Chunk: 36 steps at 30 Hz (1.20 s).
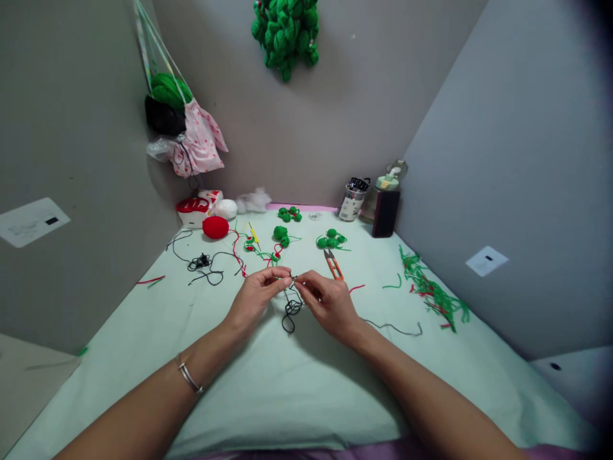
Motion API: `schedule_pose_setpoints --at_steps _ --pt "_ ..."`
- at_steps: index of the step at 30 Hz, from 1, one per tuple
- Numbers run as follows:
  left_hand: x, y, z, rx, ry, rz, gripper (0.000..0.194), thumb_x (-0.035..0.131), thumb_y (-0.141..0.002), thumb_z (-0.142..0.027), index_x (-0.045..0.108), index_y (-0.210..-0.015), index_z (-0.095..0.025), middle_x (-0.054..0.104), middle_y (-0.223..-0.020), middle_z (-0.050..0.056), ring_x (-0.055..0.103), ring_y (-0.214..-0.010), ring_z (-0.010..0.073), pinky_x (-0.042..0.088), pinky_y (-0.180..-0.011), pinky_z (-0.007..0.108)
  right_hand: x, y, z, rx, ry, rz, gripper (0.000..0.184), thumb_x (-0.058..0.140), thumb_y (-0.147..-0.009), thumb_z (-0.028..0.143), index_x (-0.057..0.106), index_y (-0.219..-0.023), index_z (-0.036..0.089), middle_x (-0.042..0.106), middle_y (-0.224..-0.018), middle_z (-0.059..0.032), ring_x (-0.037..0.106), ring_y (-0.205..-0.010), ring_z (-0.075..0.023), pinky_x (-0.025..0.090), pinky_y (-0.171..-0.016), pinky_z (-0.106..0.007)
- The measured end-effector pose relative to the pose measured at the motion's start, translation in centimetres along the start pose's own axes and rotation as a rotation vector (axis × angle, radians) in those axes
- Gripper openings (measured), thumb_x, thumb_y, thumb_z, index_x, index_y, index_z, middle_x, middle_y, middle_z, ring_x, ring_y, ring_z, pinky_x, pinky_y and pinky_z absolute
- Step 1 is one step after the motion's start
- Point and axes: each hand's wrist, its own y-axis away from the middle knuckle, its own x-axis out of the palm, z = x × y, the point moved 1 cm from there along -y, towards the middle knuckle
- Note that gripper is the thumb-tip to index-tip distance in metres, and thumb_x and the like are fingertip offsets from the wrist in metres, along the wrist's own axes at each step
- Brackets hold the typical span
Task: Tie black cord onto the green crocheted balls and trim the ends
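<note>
My left hand (258,292) and my right hand (327,300) meet fingertip to fingertip above the pale green table cover (287,383). Between them they pinch a thin black thread (291,310), which hangs down in a tangle of loops under the fingers. What exactly sits at the pinch point is too small to make out. A silver bangle circles my left wrist. Orange thread snips (333,264) lie just beyond my right hand.
Small green crocheted pieces (330,240), a red crocheted ball (215,227) and loose black threads (204,263) lie further back. A pile of green yarn scraps (433,292) lies at right. A cup, bottle and dark box (385,213) stand by the back wall.
</note>
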Motion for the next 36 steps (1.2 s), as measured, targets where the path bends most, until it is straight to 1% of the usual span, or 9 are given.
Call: schedule_pose_setpoints --at_steps 8,15,20,23,26,28,30,33,36 --pt "0.1 0.3 -0.1 -0.017 0.024 0.049 0.013 0.07 -0.08 -0.029 0.064 -0.076 -0.018 0.064 -0.111 0.005 0.054 -0.098 0.0186 0.035 -0.087 0.031 -0.2 -0.1 -0.1 -0.015 0.064 -0.033 0.013 0.054 -0.094 0.021 0.061 -0.082 0.019 0.055 -0.056 0.0035 0.045 -0.048 -0.0086 0.032 -0.052 -0.019" --pt "0.1 0.3 0.2 -0.032 -0.003 0.088 0.024 0.071 -0.082 -0.037 0.067 -0.099 -0.02 0.065 -0.1 0.004 0.054 -0.089 0.0172 0.037 -0.083 0.03 -0.1 0.0 0.1 0.005 0.047 -0.028 0.014 0.054 -0.094 0.023 0.061 -0.082 0.018 0.054 -0.055 0.0039 0.043 -0.047 -0.0081 0.032 -0.051 -0.019" --pt "0.0 0.1 -0.6 0.003 0.059 0.017 0.015 0.076 -0.077 -0.031 0.068 -0.077 -0.018 0.066 -0.102 0.003 0.053 -0.085 0.0138 0.039 -0.079 0.026 -0.3 -0.3 -0.9 0.092 0.041 -0.002 0.017 0.053 -0.093 0.028 0.063 -0.084 0.019 0.056 -0.057 0.0031 0.044 -0.049 -0.0091 0.034 -0.054 -0.021" --pt "-1.4 -0.3 -2.1 0.024 0.215 -0.061 0.009 0.076 -0.075 -0.02 0.068 -0.072 -0.017 0.067 -0.099 0.002 0.053 -0.076 0.0102 0.043 -0.076 0.023 -1.3 -1.0 -3.3 0.301 0.023 -0.041 0.018 0.054 -0.09 0.03 0.063 -0.08 0.019 0.056 -0.054 0.0028 0.046 -0.049 -0.0108 0.035 -0.055 -0.022" --pt "-4.2 -0.9 -4.4 0.15 0.498 -0.18 0.009 0.068 -0.078 -0.008 0.068 -0.073 -0.016 0.068 -0.094 0.002 0.059 -0.078 0.01 0.049 -0.084 0.023 -2.6 -1.8 -5.8 0.468 -0.023 -0.072 0.017 0.053 -0.085 0.029 0.062 -0.075 0.019 0.056 -0.053 0.0019 0.048 -0.049 -0.0124 0.036 -0.054 -0.023" --pt "-6.3 -1.3 -5.7 0.233 0.668 -0.271 0.016 0.057 -0.085 -0.006 0.067 -0.076 -0.015 0.069 -0.094 0.004 0.065 -0.09 0.014 0.052 -0.089 0.027 -3.1 -2.1 -6.8 0.506 -0.047 -0.07 0.017 0.052 -0.083 0.028 0.062 -0.073 0.018 0.055 -0.051 0.0019 0.049 -0.048 -0.0126 0.037 -0.053 -0.023" --pt "-7.8 -1.5 -6.5 0.241 0.798 -0.339 0.024 0.045 -0.092 -0.006 0.065 -0.079 -0.013 0.069 -0.089 0.006 0.066 -0.086 0.013 0.055 -0.083 0.026 -3.2 -2.2 -7.1 0.508 -0.056 -0.051 0.018 0.053 -0.083 0.03 0.064 -0.075 0.018 0.055 -0.051 0.0023 0.048 -0.048 -0.0125 0.037 -0.053 -0.023" --pt "-8.1 -1.6 -6.4 0.199 0.8 -0.332 0.028 0.039 -0.095 -0.007 0.058 -0.077 -0.014 0.065 -0.079 0.003 0.052 -0.053 0.0043 0.05 -0.059 0.018 -2.8 -2.1 -6.2 0.468 -0.046 -0.018 0.021 0.055 -0.085 0.033 0.068 -0.08 0.018 0.053 -0.053 0.0025 0.046 -0.051 -0.012 0.035 -0.052 -0.023" --pt "-5.9 -1.2 -5.2 0.156 0.532 -0.181 0.017 0.053 -0.092 -0.013 0.053 -0.075 -0.016 0.052 -0.064 -0.005 0.028 -0.041 0.002 0.032 -0.044 0.016 -2.3 -1.8 -4.2 0.372 -0.06 0.021 0.021 0.057 -0.087 0.033 0.07 -0.082 0.018 0.051 -0.055 0.0027 0.043 -0.052 -0.0109 0.033 -0.052 -0.023"
